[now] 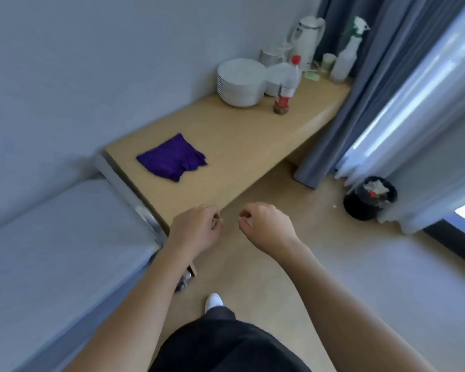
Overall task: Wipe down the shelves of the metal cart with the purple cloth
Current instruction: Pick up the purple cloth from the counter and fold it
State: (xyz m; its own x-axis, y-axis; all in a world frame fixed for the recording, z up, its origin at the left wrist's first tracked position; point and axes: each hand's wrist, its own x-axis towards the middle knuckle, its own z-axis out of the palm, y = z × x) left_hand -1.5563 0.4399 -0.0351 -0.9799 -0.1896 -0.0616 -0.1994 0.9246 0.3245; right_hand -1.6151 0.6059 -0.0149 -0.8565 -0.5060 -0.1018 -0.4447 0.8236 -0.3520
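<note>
Step in hand, as judged: cloth pickup. The rumpled purple cloth (172, 158) is laid on the light wooden counter (239, 140), nr its near end. Left hand (196, 226) & right hand (266, 226) are held off the counter's front edge, fingers loosely curled, nothing gripped. The cloth should be gathered w/ a full-hand grip, not pinched at a corner.

- Purple cloth (172, 158): soft, matt woven fabric, rumpled.
- Bench (239, 146): smooth pale wood, matt.
- Bowls (240, 83): glossy white ceramic.
- Rail (129, 189) at the bench's left edge: shiny bare metal.
- Spray bottle (345, 59): translucent plastic.
</note>
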